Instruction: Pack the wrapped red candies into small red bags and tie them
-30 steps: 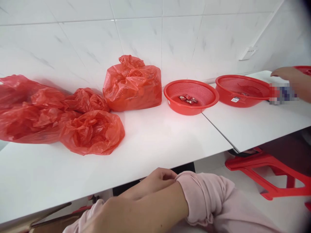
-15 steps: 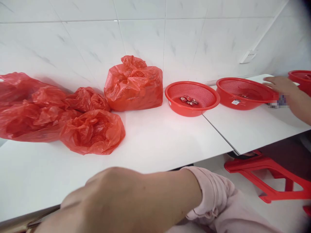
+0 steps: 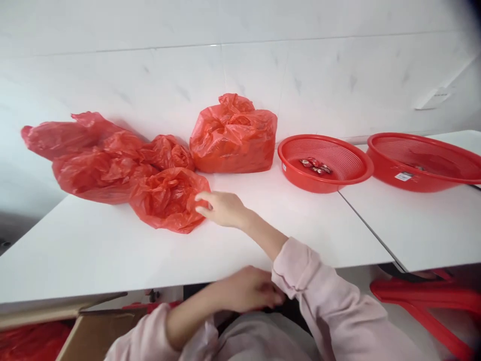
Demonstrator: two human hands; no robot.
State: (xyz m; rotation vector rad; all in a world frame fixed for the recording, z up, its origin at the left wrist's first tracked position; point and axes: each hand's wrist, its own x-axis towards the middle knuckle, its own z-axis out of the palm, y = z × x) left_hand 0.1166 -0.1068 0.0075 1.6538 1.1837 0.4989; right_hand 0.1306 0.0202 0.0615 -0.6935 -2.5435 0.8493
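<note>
Open red bag is on the white table, near the front edge, L of centre, mouth up & crumpled. My R hand is at its right rim, coming in from the right, palm side down. Thumb & forefinger are a narrow gap apart, other fingers curled in behind. View's a bit soft there, so I can't be sure if the fingertips touch the plastic or sit just beside it.

My L hand is low, in front of my body by the table edge, fingers bent and blurred; can't tell if it's holding anything. Pink sleeves are pushed up on both arms.

Behind the open one, a small crumpled bag, & to its L a big heap of red plastic, touching. Tall tied bag stands back by the tiled wall, knot on top.

To the R: smaller red basket w/ a few wrapped packets in the bottom, approx. over the table seam. Next to it, a larger red basket w/ a white label on its front, partly out of frame.

Below table: cardboard box at lower L, red stool at lower R.
</note>
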